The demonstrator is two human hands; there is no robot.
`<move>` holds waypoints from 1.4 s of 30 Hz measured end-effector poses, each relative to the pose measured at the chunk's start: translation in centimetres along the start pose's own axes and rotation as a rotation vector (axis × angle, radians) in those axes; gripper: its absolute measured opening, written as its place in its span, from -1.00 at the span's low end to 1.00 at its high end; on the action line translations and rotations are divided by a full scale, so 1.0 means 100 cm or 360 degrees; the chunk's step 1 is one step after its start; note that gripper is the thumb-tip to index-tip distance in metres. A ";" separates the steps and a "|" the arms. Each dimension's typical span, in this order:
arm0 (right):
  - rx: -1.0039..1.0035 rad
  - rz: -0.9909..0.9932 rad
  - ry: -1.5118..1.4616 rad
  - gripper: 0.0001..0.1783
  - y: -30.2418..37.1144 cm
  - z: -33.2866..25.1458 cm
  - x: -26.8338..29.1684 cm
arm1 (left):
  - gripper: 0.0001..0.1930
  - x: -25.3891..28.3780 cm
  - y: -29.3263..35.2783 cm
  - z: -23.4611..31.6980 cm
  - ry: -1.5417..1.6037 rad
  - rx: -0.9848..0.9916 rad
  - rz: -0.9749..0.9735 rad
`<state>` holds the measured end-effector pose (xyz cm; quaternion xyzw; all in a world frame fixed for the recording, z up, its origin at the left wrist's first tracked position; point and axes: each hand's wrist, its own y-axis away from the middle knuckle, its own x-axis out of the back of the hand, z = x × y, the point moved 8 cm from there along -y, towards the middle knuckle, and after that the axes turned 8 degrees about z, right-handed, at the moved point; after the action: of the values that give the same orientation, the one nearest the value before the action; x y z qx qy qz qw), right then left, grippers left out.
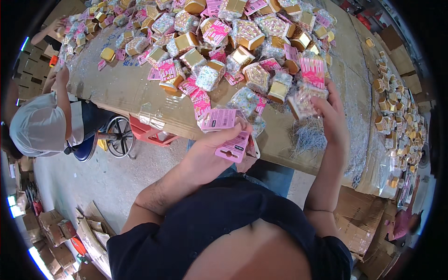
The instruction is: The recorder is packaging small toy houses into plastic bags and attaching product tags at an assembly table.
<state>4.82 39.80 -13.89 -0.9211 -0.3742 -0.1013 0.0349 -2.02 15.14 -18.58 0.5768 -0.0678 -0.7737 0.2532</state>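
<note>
Cards (223,118): pink, just nearside of the pile (210,76), left grip (201,155) clamped on them!
Glittery piece (303,101): bagged, over the pile's near right edge, right grip (334,113) pinching it.
Left thumb (226,135): if it eases, fanned cards could slip.
Count: two grips, one held piece, at least two held cards; pile beyond counting.

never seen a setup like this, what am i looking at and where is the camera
There's no machine: these are a person's two bare hands. The single picture comes from a wide fisheye camera on their head, looking down, so straight edges bend. The left hand holds pink hang cards; the right hand grips a glittery packet with a pink card. On the cardboard-covered table lies a heap of similar packets, with a tangle of pale strands near the front edge. Another person sits at the left.
</note>
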 end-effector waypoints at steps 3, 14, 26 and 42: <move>-0.0212 -0.0200 -0.0433 -0.51 0.014 -0.006 -0.013 | -0.76 -0.007 -0.003 0.002 -0.0162 -0.0082 0.0010; 0.0388 -0.1210 0.0296 -0.41 0.066 -0.047 -0.097 | -0.65 -0.017 -0.006 -0.001 -0.0429 -0.0212 0.0002; 0.0144 -0.1366 0.0307 -0.36 0.066 -0.027 -0.106 | -0.78 0.008 -0.009 -0.005 -0.0087 -0.0176 0.0196; 0.0213 0.0077 0.0820 -0.32 -0.024 0.035 -0.043 | -0.60 -0.004 -0.002 -0.004 -0.0181 -0.0044 0.0088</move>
<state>0.70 39.07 -18.25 -0.8693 -0.3368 -0.3067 0.1921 -1.61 15.52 -18.47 0.5263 -0.0874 -0.7987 0.2782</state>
